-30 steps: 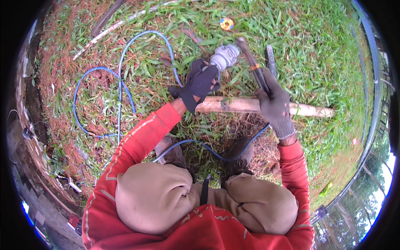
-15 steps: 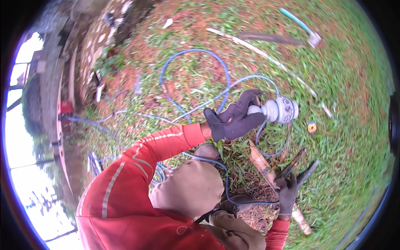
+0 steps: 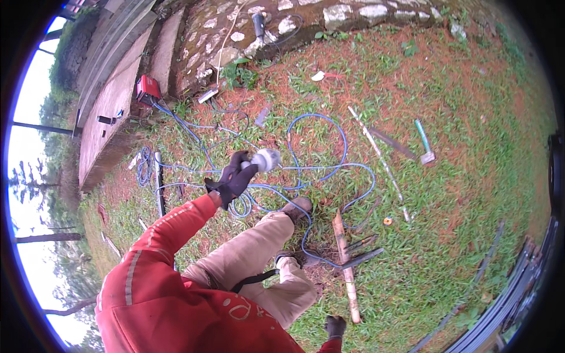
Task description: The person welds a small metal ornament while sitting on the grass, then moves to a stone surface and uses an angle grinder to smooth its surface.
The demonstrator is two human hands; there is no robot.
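Grey, round-headed power tool [image 3: 263, 159] in gloved left hand [image 3: 233, 177], blue cable [image 3: 329, 170] trailing.

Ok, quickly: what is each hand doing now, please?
Left hand: closed on the grinder.
Right hand: empty, low by the stick; open or closed cannot be told.

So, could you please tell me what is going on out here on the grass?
A person in a red jacket and tan trousers is out on the lawn, wearing dark gloves. The left hand is raised, its grip closed around a grey power tool whose blue cable loops across the grass. The right hand hangs low by the picture's bottom edge, holding nothing visible. A wooden stake and large pliers lie near the person's shoes, a hatchet further off.
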